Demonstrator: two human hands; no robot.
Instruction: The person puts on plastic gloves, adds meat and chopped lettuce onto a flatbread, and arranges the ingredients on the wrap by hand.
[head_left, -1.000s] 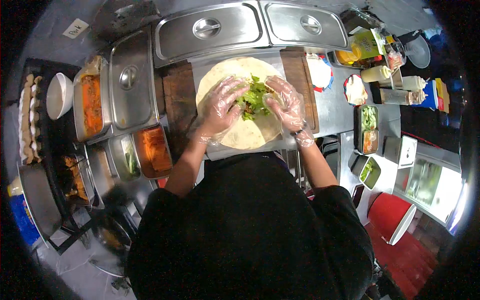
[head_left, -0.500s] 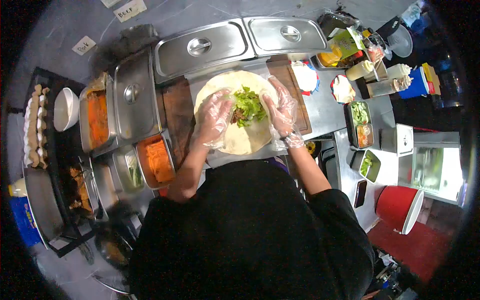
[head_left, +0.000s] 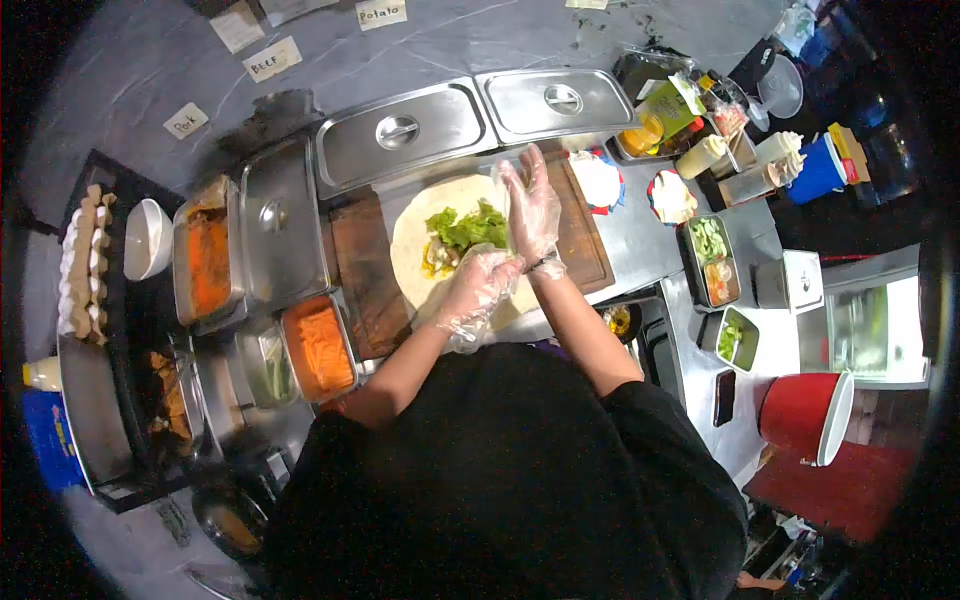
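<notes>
A large round tortilla (head_left: pixel 415 225) lies on pale paper over a wooden cutting board (head_left: pixel 358 240). On it is a heap of green lettuce (head_left: pixel 468 226), with some yellow and brown filling (head_left: pixel 437 258) showing at its lower left. My left hand (head_left: pixel 482 285), in a clear plastic glove, has its fingers closed at the base of my right hand, pinching the other glove near the wrist. My right hand (head_left: pixel 535 208), gloved too, is held up over the tortilla's right side with its fingers stretched out.
Lidded steel pans (head_left: pixel 400 132) line the back. To the left stand a pan of shredded orange carrot (head_left: pixel 318 345), a white bowl (head_left: pixel 149 240) and an egg tray (head_left: pixel 88 265). Squeeze bottles (head_left: pixel 702 156), a cucumber and tomato container (head_left: pixel 711 262) and a red cooler (head_left: pixel 800 418) are at right.
My hands have left the sides of the lettuce. The left has crossed over to my right wrist, and the right has straightened its fingers. More filling shows beside the lettuce.
</notes>
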